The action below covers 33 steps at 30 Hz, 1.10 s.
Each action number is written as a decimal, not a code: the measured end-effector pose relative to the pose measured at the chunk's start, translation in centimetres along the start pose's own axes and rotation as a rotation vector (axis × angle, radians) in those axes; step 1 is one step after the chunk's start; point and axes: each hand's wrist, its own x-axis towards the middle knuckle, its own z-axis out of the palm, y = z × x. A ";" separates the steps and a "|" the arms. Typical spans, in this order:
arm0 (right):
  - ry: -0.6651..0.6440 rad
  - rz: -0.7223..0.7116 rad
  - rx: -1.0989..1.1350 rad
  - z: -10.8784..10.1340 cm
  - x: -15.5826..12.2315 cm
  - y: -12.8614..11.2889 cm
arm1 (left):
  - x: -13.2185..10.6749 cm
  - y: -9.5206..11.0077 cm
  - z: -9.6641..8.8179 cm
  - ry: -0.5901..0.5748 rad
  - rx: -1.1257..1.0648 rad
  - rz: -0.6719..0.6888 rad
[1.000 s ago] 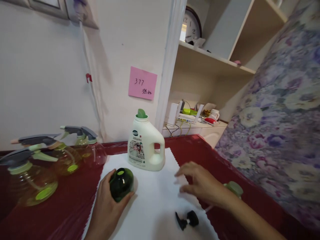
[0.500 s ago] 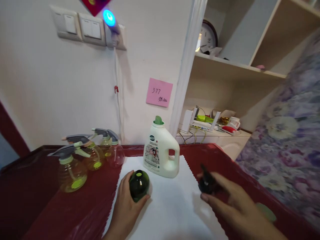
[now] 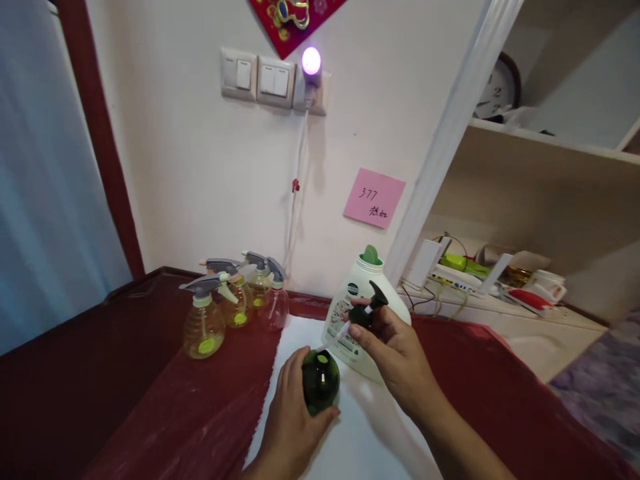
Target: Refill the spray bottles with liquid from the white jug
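My left hand (image 3: 287,417) is wrapped round a dark green round bottle (image 3: 320,381) that stands on a white cloth (image 3: 360,440). My right hand (image 3: 395,353) pinches a black spray-trigger head (image 3: 369,308) and holds it just above and to the right of the bottle's open mouth. A thin white tube hangs from the head toward the bottle. Directly behind both hands stands a white detergent jug (image 3: 357,313) with a green spout.
Three yellowish spray bottles (image 3: 235,307) with grey triggers stand at the back left on the dark red table (image 3: 150,373). On the wall are switches, a glowing plug light (image 3: 311,63) and a pink note (image 3: 374,198). Shelves with cables and small items are at right.
My right hand picked the black spray head off the cloth and carried it left to above the green bottle. The view swung up and left. My left hand kept its hold on the bottle.
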 end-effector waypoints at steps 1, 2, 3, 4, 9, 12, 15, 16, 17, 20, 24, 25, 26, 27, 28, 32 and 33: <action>0.011 -0.007 0.003 0.1 0.0 0.2 | 0.0 0.1 0.0 0.003 -0.005 -0.005; 0.021 -0.011 0.000 0.1 -0.1 0.1 | -0.1 0.1 -0.1 0.005 -0.010 -0.007; 0.024 -0.014 -0.011 0.0 -0.1 0.0 | -0.1 0.2 -0.1 0.005 -0.016 -0.004; 0.020 -0.015 -0.026 0.0 -0.1 -0.2 | -0.2 0.2 -0.1 0.002 -0.023 -0.001; -0.025 0.014 -0.067 0.0 0.1 -0.5 | -0.2 0.4 -0.2 -0.006 -0.034 -0.021; -0.050 0.051 -0.064 0.6 -0.2 1.4 | -0.2 0.5 -0.2 -0.026 -0.030 -0.025; -0.106 0.060 -0.146 1.4 -0.9 3.7 | -0.2 0.7 -0.2 -0.043 -0.036 -0.037; -0.121 0.057 -0.173 1.6 -1.1 4.2 | -0.3 0.8 -0.2 -0.047 -0.036 -0.044; -0.132 0.053 -0.193 1.7 -1.3 4.7 | -0.3 0.8 -0.3 -0.050 -0.033 -0.050; -0.149 0.057 -0.207 1.9 -1.5 5.4 | -0.3 1.0 -0.3 -0.069 -0.014 -0.059; -0.140 0.107 -0.202 2.1 -1.6 6.0 | -0.3 1.0 -0.3 -0.076 -0.001 -0.065; -0.133 0.119 -0.200 2.2 -1.6 6.2 | -0.3 1.0 -0.3 -0.074 -0.002 -0.064; -0.129 0.130 -0.198 2.2 -1.7 6.3 | -0.3 1.0 -0.3 -0.072 -0.003 -0.061; -0.125 0.141 -0.195 2.2 -1.8 6.4 | -0.3 1.0 -0.3 -0.071 -0.007 -0.059; -0.123 0.151 -0.195 2.2 -1.9 6.5 | -0.3 1.0 -0.3 -0.074 -0.010 -0.059; -0.132 0.182 -0.212 1.7 -2.0 6.1 | -0.2 1.1 -0.4 -0.085 -0.011 -0.077; -0.143 0.187 -0.225 1.5 -2.0 5.9 | -0.3 1.2 -0.4 -0.086 -0.010 -0.081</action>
